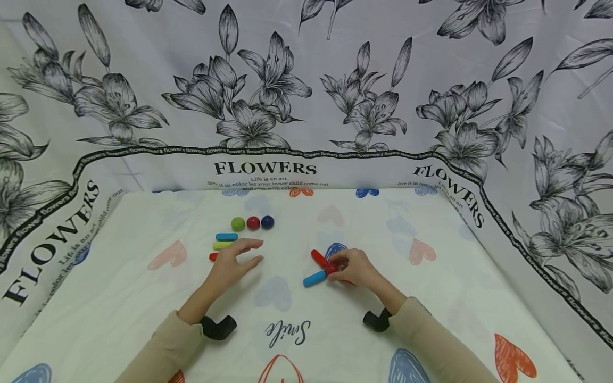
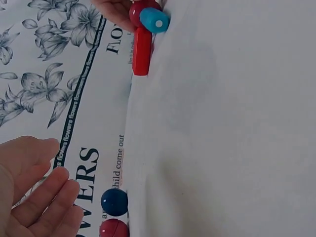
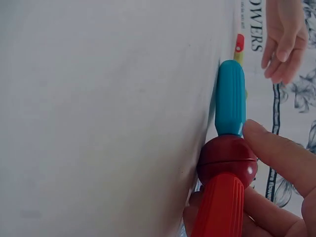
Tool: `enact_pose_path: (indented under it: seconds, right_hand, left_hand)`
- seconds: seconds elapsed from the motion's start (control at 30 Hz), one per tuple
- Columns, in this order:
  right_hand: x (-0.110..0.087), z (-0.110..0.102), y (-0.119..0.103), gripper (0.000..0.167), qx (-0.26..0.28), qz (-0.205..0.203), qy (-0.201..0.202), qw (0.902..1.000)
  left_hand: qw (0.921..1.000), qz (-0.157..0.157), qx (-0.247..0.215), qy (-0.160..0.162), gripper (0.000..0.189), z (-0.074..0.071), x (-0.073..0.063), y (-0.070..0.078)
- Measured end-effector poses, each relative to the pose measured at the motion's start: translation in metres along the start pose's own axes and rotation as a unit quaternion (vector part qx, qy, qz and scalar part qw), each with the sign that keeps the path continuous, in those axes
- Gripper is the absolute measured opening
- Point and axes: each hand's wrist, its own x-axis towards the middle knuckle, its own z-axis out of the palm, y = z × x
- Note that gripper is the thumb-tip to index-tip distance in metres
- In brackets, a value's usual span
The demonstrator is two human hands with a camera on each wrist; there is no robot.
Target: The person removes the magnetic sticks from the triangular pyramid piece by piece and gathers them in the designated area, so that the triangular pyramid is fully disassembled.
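My right hand (image 1: 358,269) pinches a dark red ball (image 3: 227,160) between thumb and fingers, low over the cloth. A blue stick (image 1: 314,279) and a red stick (image 1: 319,259) are joined to this ball and point away from each other at an angle. My left hand (image 1: 233,266) holds nothing; its fingers are apart and slightly bent. Beside it lie another blue stick (image 1: 226,236), a yellow-green stick (image 1: 222,245) and another red stick (image 1: 213,256), the last two partly hidden by the hand.
Behind the loose sticks, a green ball (image 1: 238,223), a second red ball (image 1: 253,223) and a dark blue ball (image 1: 267,222) stand in a row. White cloth (image 1: 364,223) printed with hearts covers the surface. A flower-patterned sheet (image 1: 316,122) rises behind and at both sides.
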Motion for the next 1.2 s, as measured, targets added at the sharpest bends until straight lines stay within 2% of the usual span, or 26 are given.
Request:
enact_pose_path:
  seconds: [0.23, 0.5, 0.87, 1.07, 1.2]
  right_hand:
    - [-0.001, 0.000, 0.004, 0.035, 0.000, -0.016, 0.002, 0.9999]
    - [-0.003, -0.001, 0.006, 0.034, -0.014, -0.053, -0.009, 0.9985]
    - [-0.008, 0.003, 0.007, 0.036, -0.002, -0.101, -0.036, 0.9942]
    - [-0.011, 0.003, 0.004, 0.035, -0.001, -0.132, -0.048, 0.9902]
    - [-0.011, 0.005, 0.002, 0.035, 0.005, -0.147, -0.054, 0.9877]
  left_hand:
    - [0.9994, -0.012, -0.019, -0.027, 0.036, 0.006, -0.008, 0.010]
    - [0.9990, 0.014, -0.029, -0.031, 0.032, 0.015, -0.015, 0.016]
    - [0.9958, -0.004, -0.025, -0.087, 0.030, 0.021, -0.020, 0.025]
    - [0.9940, 0.017, -0.018, -0.107, 0.031, 0.022, -0.021, 0.028]
    - [0.9920, 0.046, -0.011, -0.117, 0.032, 0.024, -0.020, 0.030]
